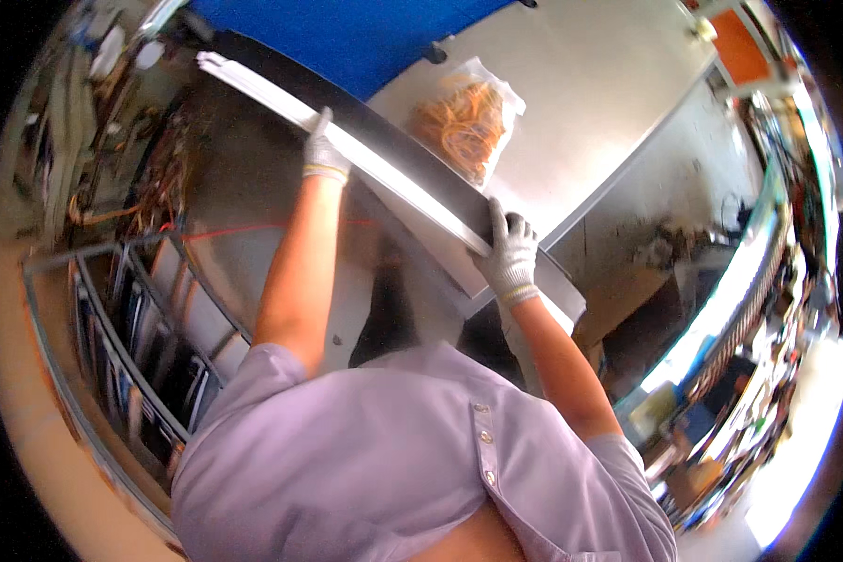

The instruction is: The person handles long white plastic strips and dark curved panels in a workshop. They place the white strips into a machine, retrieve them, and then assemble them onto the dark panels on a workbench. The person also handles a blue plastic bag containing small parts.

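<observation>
Across the front of the table lies a bundle of long white strips point(403, 192), slanting from far left to near right. My left hand point(326, 157), in a pale knitted glove, is closed around the strips left of the middle, thumb up along the far side. My right hand point(510, 255), gloved the same way, grips them towards their right end, with its fingers over the far side. The strips run alongside a dark band point(393, 140) at the table's edge. Beyond it rests a clear plastic bag point(466, 122) of orange bands that look like rubber bands.
A bare metal tabletop point(590, 94) stretches beyond the bag, with a blue surface point(328, 37) at the far left. To my left stands a metal rack point(126, 328) with flat pieces in its slots. Cluttered shelves point(749, 375) line the right side.
</observation>
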`<act>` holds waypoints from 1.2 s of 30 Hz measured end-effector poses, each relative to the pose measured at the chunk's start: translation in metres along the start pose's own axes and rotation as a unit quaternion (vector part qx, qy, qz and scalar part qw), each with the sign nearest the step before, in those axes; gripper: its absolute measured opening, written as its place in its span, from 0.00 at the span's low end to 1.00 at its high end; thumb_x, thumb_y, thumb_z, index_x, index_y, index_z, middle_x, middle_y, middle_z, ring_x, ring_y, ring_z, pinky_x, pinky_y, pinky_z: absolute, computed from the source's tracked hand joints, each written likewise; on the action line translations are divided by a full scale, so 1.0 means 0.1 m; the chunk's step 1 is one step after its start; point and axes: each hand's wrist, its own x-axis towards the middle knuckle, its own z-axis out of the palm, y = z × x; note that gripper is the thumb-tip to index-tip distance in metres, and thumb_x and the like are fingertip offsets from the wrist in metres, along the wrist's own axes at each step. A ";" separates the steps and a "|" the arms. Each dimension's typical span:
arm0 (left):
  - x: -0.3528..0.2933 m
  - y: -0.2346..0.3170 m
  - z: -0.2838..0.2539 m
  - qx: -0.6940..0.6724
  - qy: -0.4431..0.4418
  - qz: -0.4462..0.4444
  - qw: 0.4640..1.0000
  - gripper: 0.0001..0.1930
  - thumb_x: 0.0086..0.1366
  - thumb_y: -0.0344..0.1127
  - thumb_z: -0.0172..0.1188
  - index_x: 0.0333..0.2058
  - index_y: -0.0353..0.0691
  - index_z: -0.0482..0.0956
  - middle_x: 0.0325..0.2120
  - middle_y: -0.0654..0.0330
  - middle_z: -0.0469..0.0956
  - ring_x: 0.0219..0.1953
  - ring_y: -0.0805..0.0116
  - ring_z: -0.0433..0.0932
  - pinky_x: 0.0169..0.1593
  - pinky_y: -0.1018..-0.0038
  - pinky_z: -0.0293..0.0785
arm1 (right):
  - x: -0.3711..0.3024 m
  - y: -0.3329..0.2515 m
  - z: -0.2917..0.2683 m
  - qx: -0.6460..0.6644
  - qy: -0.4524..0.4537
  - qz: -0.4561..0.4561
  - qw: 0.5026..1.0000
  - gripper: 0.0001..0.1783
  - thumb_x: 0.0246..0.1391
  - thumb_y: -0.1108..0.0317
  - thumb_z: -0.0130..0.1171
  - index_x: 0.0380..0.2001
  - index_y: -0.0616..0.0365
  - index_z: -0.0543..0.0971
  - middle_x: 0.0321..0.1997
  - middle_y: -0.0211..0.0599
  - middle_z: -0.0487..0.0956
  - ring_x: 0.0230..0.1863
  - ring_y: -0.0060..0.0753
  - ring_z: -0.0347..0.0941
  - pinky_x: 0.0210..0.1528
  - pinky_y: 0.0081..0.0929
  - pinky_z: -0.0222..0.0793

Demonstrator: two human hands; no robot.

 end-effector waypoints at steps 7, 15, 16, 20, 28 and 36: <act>0.15 0.03 -0.03 0.704 0.161 0.348 0.598 0.47 0.48 0.50 0.72 0.61 0.36 0.58 0.57 0.41 0.62 0.59 0.44 0.62 0.60 0.56 0.61 | 0.34 -0.20 0.18 -0.018 -0.056 0.053 0.997 0.53 0.34 0.57 0.72 0.64 0.51 0.57 0.53 0.45 0.67 0.56 0.49 0.63 0.60 0.47 0.55; -0.31 -0.11 0.44 0.830 -0.439 0.281 0.199 0.58 0.39 0.48 0.75 0.67 0.57 0.48 0.65 0.52 0.49 0.67 0.51 0.50 0.68 0.53 0.44 | 0.16 -0.20 0.06 -0.040 -0.046 0.129 0.990 0.58 0.32 0.42 0.72 0.65 0.49 0.56 0.62 0.45 0.62 0.64 0.51 0.54 0.66 0.50 0.46; -0.26 -0.10 0.46 0.832 -0.438 0.283 0.188 0.58 0.38 0.47 0.75 0.67 0.57 0.47 0.65 0.52 0.50 0.66 0.50 0.52 0.68 0.54 0.45 | 0.07 -0.15 -0.01 -0.051 -0.037 0.166 0.984 0.58 0.32 0.42 0.72 0.65 0.49 0.57 0.62 0.45 0.62 0.64 0.51 0.54 0.66 0.50 0.46; -0.12 -0.11 0.42 0.832 -0.446 0.282 0.174 0.55 0.37 0.45 0.75 0.64 0.50 0.53 0.59 0.53 0.59 0.61 0.52 0.59 0.66 0.55 0.49 | -0.80 0.55 0.16 -0.030 0.220 0.382 0.897 0.30 0.40 0.62 0.68 0.51 0.52 0.74 0.50 0.46 0.73 0.52 0.48 0.69 0.55 0.39 0.65; -0.16 -0.08 0.42 0.811 -0.471 0.288 0.192 0.55 0.35 0.44 0.76 0.63 0.49 0.56 0.58 0.54 0.60 0.62 0.52 0.57 0.66 0.56 0.51 | -1.39 0.81 0.63 0.450 0.190 0.468 0.736 0.24 0.56 0.64 0.58 0.56 0.58 0.72 0.48 0.36 0.77 0.42 0.21 0.71 0.42 0.19 0.68; -0.19 -0.11 0.46 0.838 -0.453 0.264 0.153 0.55 0.35 0.45 0.76 0.64 0.49 0.54 0.59 0.53 0.59 0.63 0.52 0.56 0.65 0.56 0.51 | -1.04 0.48 0.54 0.497 0.173 0.463 0.713 0.24 0.56 0.66 0.57 0.55 0.65 0.71 0.45 0.37 0.78 0.43 0.25 0.72 0.45 0.23 0.68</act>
